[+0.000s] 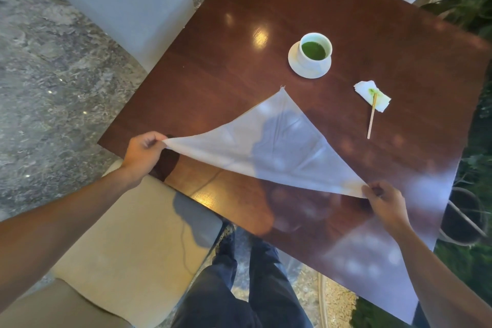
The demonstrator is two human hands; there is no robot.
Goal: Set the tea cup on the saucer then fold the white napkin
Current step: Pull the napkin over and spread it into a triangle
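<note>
A white tea cup [316, 46] filled with green tea stands on a white saucer [295, 62] at the far middle of the dark wooden table [226, 56]. The white napkin [269, 146] makes a triangle, its far point resting on the table. My left hand [142, 153] pinches the left corner near the table's left edge. My right hand [386, 202] pinches the right corner. The edge stretched between both hands is raised above the tabletop.
A crumpled paper tissue [372, 96] stained green lies right of the saucer with a thin wooden stick [371, 120] on it. A beige chair [127, 234] stands at the near left, pale chairs at the far side, plants and a dark pot [463, 216] on the right.
</note>
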